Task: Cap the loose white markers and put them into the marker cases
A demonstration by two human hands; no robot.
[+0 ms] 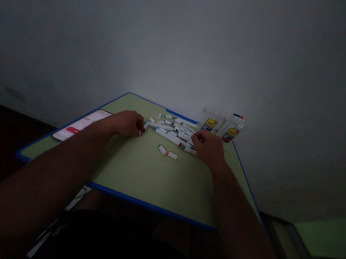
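White markers with coloured ends lie in a loose pile on the table. At the pile's left side, my left hand is closed, with a small white and red marker cap showing at its fingertips. On the right, my right hand curls its fingers together over the pile's edge; what they hold, if anything, is hidden. Two loose caps, one with a green end and one with an orange end, lie in front of the pile. Another white cap sits behind it.
The small table has a pale top and blue edging, and stands against a grey wall. A phone with a lit screen lies at the left. Two clear marker cases with yellow labels stand at the back right, one holding several markers.
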